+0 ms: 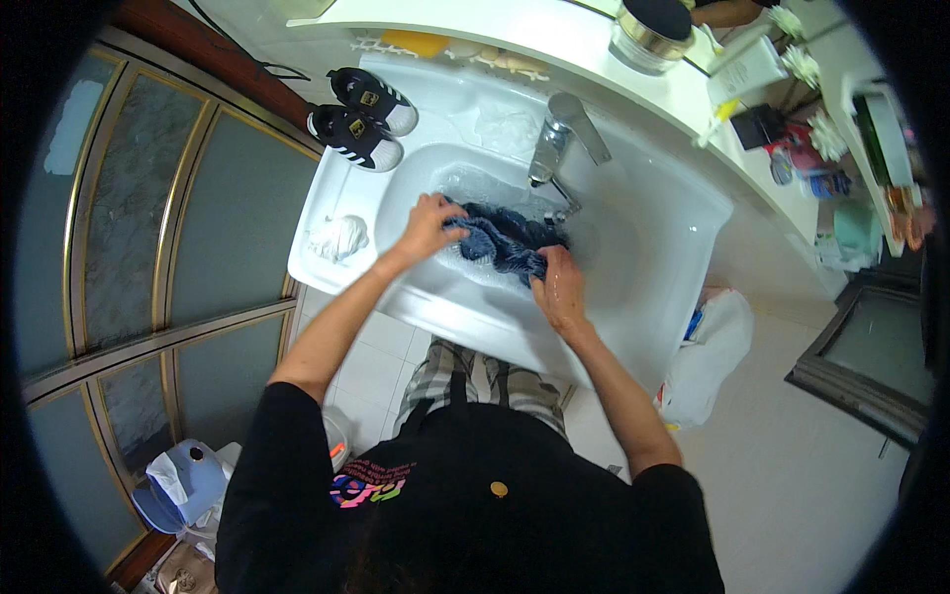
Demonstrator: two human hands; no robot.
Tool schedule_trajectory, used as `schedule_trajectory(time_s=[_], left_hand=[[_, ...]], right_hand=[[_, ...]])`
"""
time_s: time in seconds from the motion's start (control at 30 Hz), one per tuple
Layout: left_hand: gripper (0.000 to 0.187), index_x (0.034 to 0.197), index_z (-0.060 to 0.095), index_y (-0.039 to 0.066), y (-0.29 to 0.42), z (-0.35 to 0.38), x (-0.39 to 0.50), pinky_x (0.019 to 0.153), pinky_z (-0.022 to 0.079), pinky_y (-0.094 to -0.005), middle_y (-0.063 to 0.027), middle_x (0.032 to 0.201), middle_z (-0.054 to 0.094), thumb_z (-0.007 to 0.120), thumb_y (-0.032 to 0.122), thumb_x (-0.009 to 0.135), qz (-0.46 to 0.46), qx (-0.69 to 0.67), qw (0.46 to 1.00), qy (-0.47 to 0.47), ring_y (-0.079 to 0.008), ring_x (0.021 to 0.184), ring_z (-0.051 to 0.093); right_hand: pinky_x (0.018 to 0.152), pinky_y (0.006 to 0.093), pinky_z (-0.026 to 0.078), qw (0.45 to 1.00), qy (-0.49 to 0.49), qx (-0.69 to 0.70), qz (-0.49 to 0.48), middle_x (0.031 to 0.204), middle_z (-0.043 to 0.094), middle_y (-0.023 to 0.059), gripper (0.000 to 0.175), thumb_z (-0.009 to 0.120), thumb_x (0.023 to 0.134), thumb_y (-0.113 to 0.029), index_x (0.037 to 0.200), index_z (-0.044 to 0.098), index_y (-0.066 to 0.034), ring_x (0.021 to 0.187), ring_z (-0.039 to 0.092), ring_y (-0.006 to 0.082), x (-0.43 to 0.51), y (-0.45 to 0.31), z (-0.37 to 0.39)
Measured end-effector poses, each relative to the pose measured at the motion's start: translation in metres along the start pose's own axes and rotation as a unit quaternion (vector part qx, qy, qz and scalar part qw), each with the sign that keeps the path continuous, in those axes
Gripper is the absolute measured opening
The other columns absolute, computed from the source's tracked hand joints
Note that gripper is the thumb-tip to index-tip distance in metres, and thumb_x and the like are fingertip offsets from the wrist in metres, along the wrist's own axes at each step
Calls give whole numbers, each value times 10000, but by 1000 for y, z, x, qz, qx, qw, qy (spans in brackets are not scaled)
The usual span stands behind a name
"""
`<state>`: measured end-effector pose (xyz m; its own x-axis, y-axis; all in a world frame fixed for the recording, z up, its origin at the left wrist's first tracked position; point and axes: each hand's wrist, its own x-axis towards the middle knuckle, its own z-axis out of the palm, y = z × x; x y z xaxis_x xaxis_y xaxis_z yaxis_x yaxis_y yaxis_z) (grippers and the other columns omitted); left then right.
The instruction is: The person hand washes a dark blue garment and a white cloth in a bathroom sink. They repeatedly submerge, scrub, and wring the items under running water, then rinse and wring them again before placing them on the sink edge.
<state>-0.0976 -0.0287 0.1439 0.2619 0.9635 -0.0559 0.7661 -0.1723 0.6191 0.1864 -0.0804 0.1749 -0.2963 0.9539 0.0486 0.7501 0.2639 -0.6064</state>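
Observation:
A wet, dark blue piece of fabric (486,241) lies bunched in the basin of a white ceramic sink (631,223), amid sudsy water (464,182). At its left end my left hand (430,229) grips the cloth between thumb and fingers. My right hand (558,288), wet on its back, is closed around the right end. The stretch between both hands sags and is crumpled. Just behind the cloth stands a chrome faucet (553,141) with its lever turned to the right. Whether water runs from it cannot be made out.
Black sneakers with white stripes (364,122) rest on the sink's left ledge, near a crumpled white item (339,237). A shelf (519,22) carrying a jar (652,36) curves above the back. A white plastic bag (709,356) hangs at the right; a framed glass partition (237,215) stands left.

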Motion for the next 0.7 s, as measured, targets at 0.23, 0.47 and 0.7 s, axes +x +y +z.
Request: schedule_trajectory(time_s=[0.23, 0.47, 0.7], left_hand=[[338, 1241, 640, 172, -17, 107, 15, 1095, 249, -559, -182, 1382, 475, 618, 314, 935, -42, 80, 987, 137, -378, 1283, 402], [360, 1220, 614, 122, -23, 117, 73, 1045, 267, -631, -153, 1277, 581, 575, 327, 928, -96, 182, 972, -114, -334, 1199, 519], [403, 1174, 615, 84, -53, 135, 95, 1017, 314, -559, -144, 1194, 625, 612, 347, 868, 26, 172, 983, 56, -318, 1144, 565]], right_hand=[[992, 529, 376, 987, 105, -123, -8, 1191, 531, 157, 586, 733, 804, -344, 1285, 522, -82, 1161, 483, 395, 37, 42, 118], [962, 522, 450, 990, -27, -101, 96, 1300, 481, 236, 635, 732, 811, -361, 1328, 497, -76, 1245, 453, 431, 78, 77, 158], [1051, 610, 287, 981, 57, -153, 108, 1261, 540, 254, 642, 744, 759, -418, 1246, 538, -54, 1238, 460, 452, 88, 94, 193]])
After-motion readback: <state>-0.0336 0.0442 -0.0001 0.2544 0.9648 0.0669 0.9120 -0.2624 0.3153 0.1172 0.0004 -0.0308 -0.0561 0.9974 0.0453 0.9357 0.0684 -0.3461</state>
